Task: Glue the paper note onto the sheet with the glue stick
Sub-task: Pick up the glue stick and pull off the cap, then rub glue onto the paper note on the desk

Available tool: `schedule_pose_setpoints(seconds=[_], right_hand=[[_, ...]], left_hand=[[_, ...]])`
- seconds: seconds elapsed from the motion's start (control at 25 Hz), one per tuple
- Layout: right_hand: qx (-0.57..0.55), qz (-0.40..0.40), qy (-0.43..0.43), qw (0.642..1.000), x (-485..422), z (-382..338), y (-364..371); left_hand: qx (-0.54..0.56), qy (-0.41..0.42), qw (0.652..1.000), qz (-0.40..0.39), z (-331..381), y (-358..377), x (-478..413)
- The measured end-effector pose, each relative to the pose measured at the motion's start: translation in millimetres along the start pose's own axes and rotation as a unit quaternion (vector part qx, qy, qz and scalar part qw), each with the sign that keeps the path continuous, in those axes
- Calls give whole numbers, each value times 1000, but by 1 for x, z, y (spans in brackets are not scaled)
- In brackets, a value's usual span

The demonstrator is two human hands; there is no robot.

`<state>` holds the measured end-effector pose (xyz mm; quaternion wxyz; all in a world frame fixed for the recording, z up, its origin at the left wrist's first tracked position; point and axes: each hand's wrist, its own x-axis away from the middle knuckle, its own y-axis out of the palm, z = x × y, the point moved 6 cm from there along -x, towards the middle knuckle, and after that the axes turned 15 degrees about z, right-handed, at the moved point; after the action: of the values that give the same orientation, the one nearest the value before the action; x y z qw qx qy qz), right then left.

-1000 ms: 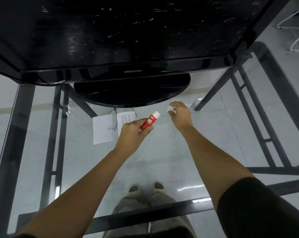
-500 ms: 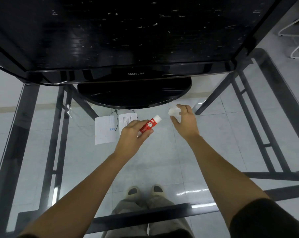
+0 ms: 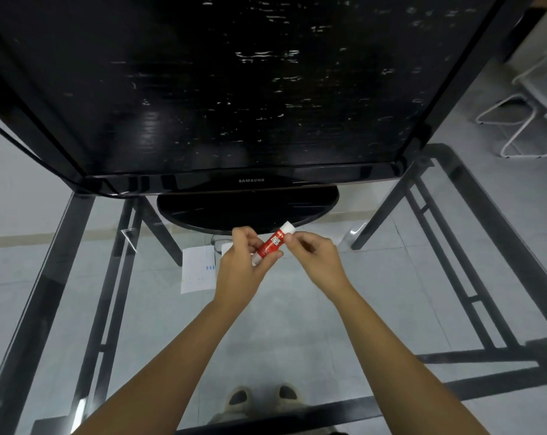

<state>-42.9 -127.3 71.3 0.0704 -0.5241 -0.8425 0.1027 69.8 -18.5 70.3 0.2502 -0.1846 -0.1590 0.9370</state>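
Observation:
My left hand point(image 3: 237, 268) grips a red glue stick point(image 3: 270, 244) by its lower half and holds it tilted up to the right above the glass table. My right hand point(image 3: 316, 255) pinches the stick's upper end, just below the white cap point(image 3: 287, 228) that sits on it. A white sheet point(image 3: 195, 274) with small blue marks lies flat on the glass to the left of my left hand. Only a sliver of the paper note point(image 3: 225, 247) shows beside the sheet; my left hand hides the remainder.
A large black Samsung monitor point(image 3: 253, 89) stands at the far side, and its oval base point(image 3: 247, 211) reaches close to my hands. The table top is glass on a dark metal frame point(image 3: 473, 277). White chair legs point(image 3: 517, 120) are at the upper right.
My right hand, which held the white cap apart from the stick, has come in to the stick's upper end. The cap now sits on the stick. My left hand has barely moved.

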Motion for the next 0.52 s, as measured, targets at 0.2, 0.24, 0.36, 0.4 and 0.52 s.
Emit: schedule_pose_setpoints(seconds=[0.2, 0.24, 0.36, 0.4, 0.52], right_hand=[[-58, 29, 51, 997, 2, -3, -2], [-63, 40, 57, 996, 2, -3, -2], [-90, 20, 67, 993, 4, -7, 2], [-98, 2, 68, 993, 5, -10, 5], [-106, -9, 74, 992, 4, -14, 11]], left_hand=[[41, -12, 999, -12, 4, 0, 5], [50, -15, 999, -11, 1, -1, 7], [25, 38, 998, 33, 5, -11, 11], [8, 83, 995, 53, 10, -15, 12], [-11, 167, 983, 72, 22, -19, 9]])
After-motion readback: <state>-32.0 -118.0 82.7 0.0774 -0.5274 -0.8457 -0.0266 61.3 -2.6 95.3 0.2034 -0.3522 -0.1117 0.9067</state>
